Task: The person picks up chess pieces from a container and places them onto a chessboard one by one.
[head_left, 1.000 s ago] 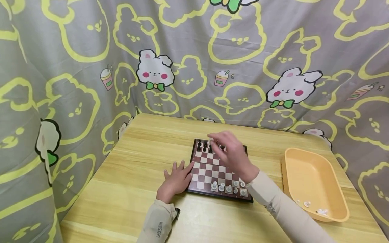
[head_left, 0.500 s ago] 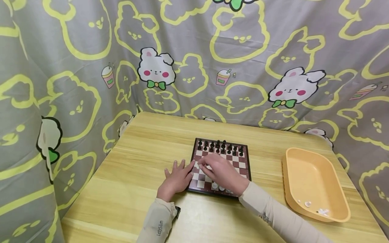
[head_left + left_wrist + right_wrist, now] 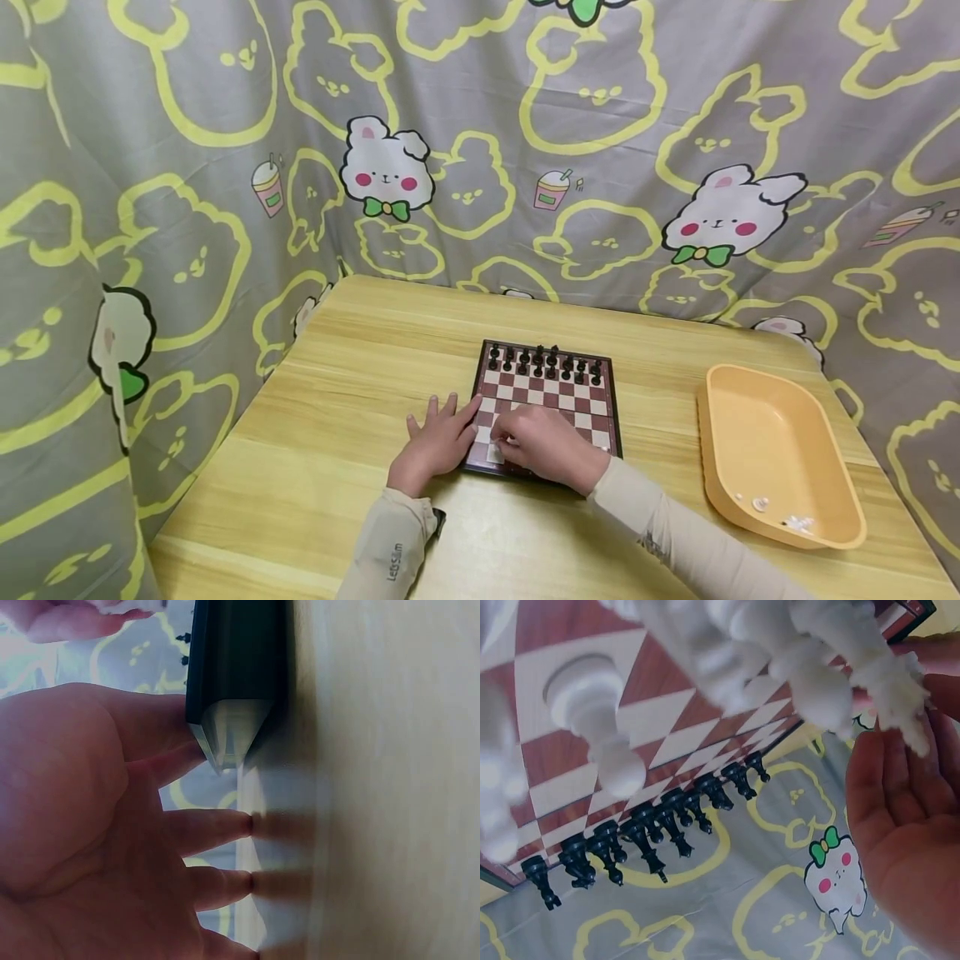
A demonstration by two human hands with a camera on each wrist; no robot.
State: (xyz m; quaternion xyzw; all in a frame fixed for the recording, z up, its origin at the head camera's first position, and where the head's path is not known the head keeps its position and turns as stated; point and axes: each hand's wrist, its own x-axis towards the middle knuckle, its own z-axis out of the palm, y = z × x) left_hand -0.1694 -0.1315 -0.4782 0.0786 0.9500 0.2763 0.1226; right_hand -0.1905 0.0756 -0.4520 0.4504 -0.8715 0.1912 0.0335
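A: What to log at far left?

B: Noted left hand point(image 3: 431, 442), spread with straight fingers, gripping nothing; index finger and thumb at left edge of board point(image 3: 570, 404), other fingertips down on table point(image 3: 315, 392). Seems a sound brace. Press lightly, so as not to skid anything.

A: And at near-left squares?

B: Saw white piece point(image 3: 133, 606), pinched by right hand point(image 3: 543, 442) with curled fingers, low over those squares. Cannot tell whether touching down.

A: How best to place?

B: Lower straight, upright, with base centred in one square. Then part fingers just enough to let go, and lift vertically.

A: Any hazard farther right?

B: Probably knocking white pieces point(image 3: 592, 712) beside right hand, mostly hidden from above. Check clearance past knuckles. Also logged tray point(image 3: 776, 433), well apart from board; raise wrist before crossing that way.
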